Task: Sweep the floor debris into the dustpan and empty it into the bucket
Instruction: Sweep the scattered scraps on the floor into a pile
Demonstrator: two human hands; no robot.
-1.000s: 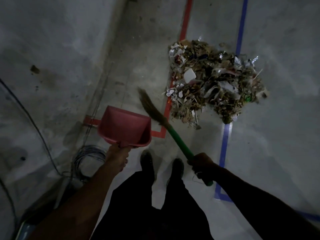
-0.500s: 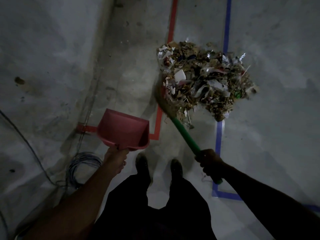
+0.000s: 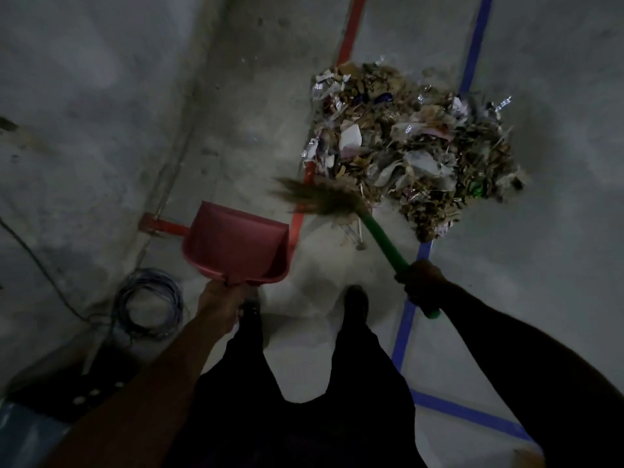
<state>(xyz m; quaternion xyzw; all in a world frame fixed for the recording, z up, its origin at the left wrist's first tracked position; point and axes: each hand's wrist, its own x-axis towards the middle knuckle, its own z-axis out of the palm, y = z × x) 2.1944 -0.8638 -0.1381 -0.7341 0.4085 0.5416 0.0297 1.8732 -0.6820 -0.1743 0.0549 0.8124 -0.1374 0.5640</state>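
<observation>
Since the earlier frame the broom (image 3: 337, 211) has swung: its brown bristle head, which was then pushed into the near left edge of the debris pile (image 3: 408, 143), now points to the left, blurred by motion, over the red tape line (image 3: 299, 224) and close to the mouth of the dustpan (image 3: 236, 244). The dustpan itself has stayed in almost the same place.

The right hand (image 3: 422, 285) grips the green broom handle, with its fingers curled fully round it; the end of the handle sticks out behind the hand. The left hand (image 3: 219, 302) holds the red dustpan by its short handle, fingers closed on it, and the pan is tilted with its open mouth turned away from the person. I cannot tell whether its front edge touches the concrete floor (image 3: 101, 130).

The debris pile, made of paper scraps, dry leaves and bits of foil, lies on the floor between the red tape line and a blue tape line (image 3: 472, 55), and covers part of both. Near the broom head a few loose pieces lie apart from the pile.

A coil of grey cable (image 3: 148, 305) lies on the floor left of the left forearm. Two dark shoes (image 3: 354, 302) stand between the arms.
</observation>
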